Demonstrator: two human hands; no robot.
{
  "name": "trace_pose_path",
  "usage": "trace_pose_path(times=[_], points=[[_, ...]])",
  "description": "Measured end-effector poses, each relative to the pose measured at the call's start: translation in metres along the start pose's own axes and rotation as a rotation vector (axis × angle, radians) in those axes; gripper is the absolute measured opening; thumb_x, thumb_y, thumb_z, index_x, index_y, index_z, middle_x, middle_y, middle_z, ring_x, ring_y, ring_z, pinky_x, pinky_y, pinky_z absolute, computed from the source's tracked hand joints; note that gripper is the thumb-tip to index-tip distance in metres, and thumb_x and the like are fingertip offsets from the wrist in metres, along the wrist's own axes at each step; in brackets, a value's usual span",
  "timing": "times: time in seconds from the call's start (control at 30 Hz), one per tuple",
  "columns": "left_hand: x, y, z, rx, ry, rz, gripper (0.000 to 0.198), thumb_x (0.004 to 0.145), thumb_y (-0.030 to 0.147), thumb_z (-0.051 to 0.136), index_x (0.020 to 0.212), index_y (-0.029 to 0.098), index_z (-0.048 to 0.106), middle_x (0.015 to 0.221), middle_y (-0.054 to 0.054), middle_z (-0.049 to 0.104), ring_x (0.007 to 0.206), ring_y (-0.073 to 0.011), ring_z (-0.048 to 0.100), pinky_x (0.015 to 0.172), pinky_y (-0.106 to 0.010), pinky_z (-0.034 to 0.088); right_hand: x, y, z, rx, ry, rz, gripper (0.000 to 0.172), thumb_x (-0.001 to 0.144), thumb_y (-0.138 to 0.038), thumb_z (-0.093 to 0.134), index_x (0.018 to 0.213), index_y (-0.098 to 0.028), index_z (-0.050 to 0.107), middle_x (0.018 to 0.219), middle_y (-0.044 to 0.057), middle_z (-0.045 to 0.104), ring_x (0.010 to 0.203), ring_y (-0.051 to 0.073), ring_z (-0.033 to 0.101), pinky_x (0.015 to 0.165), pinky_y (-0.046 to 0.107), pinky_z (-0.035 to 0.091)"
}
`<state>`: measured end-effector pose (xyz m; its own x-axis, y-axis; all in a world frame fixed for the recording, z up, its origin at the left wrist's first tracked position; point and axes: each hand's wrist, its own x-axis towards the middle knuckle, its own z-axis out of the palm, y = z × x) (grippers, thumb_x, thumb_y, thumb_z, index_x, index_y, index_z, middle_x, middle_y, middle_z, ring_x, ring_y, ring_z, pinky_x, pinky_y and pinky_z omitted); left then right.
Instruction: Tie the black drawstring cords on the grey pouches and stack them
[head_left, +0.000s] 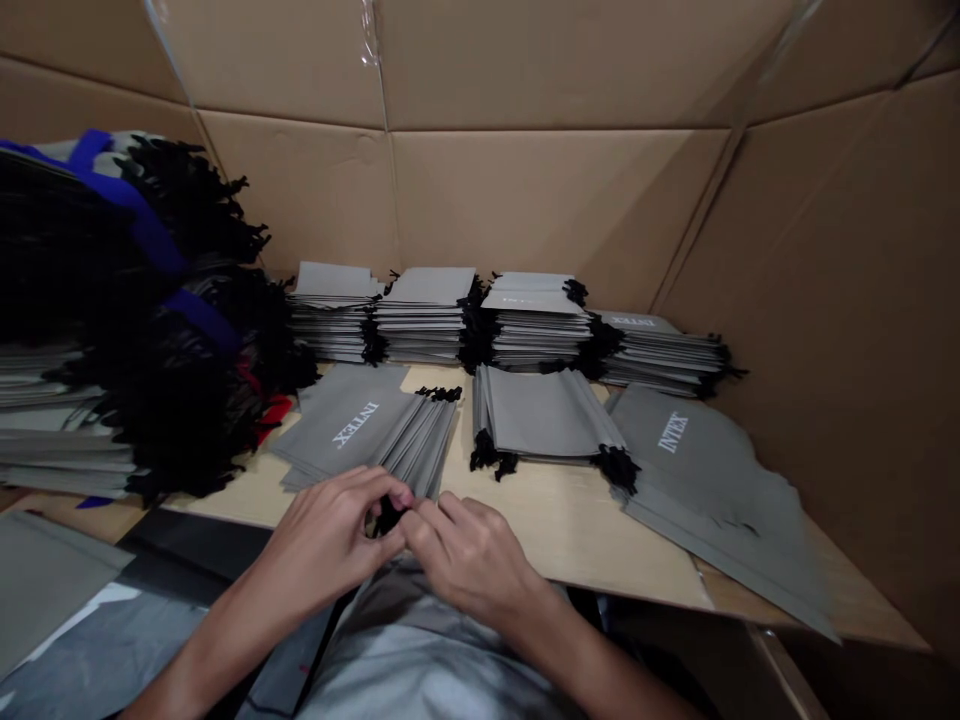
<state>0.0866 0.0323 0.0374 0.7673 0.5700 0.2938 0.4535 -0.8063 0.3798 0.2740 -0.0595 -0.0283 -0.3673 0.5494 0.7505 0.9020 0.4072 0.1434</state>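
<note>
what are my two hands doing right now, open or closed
left hand: closed, fingers pinching black drawstring cords
right hand: closed, fingers pinching the same cords

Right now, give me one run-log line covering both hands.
left hand: at black drawstring cords | right hand: same cords | beside: grey INTEX pouches

The left hand (326, 532) and right hand (472, 560) meet, fingers (401, 497) curled and pinching.
</note>
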Motion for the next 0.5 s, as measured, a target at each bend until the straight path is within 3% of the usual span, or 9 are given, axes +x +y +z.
trace_pose_path(times=[0.23, 0.5], points=[[0.010, 0.012, -0.007, 0.142, -0.145, -0.086, 0.020, 0.081, 0.015, 0.067, 0.096, 0.026, 0.075, 0.076, 0.004, 0.075, 0.055, -0.0188, 0.066, 0.056, -0.028, 0.033, 0.001, 0.001, -0.002, -0.010, -0.039, -0.029, 0.014, 0.115, -0.016, 0.049, 0.117, -0.018, 0.063, 0.089, 0.005, 0.075, 0.078, 0.021, 0.066, 0.060, 0.033, 0.050], [0.014, 0.011, -0.002, 0.057, -0.143, -0.051, 0.010, 0.083, 0.022, 0.063, 0.091, 0.024, 0.068, 0.082, 0.001, 0.073, 0.060, -0.0191, 0.064, 0.060, -0.028, 0.039, -0.001, 0.002, -0.003, 0.005, -0.046, -0.013, 0.015, 0.113, -0.012, 0.049, 0.118, -0.018, 0.061, 0.092, 0.004, 0.075, 0.077, 0.020, 0.067, 0.060, 0.034, 0.051]])
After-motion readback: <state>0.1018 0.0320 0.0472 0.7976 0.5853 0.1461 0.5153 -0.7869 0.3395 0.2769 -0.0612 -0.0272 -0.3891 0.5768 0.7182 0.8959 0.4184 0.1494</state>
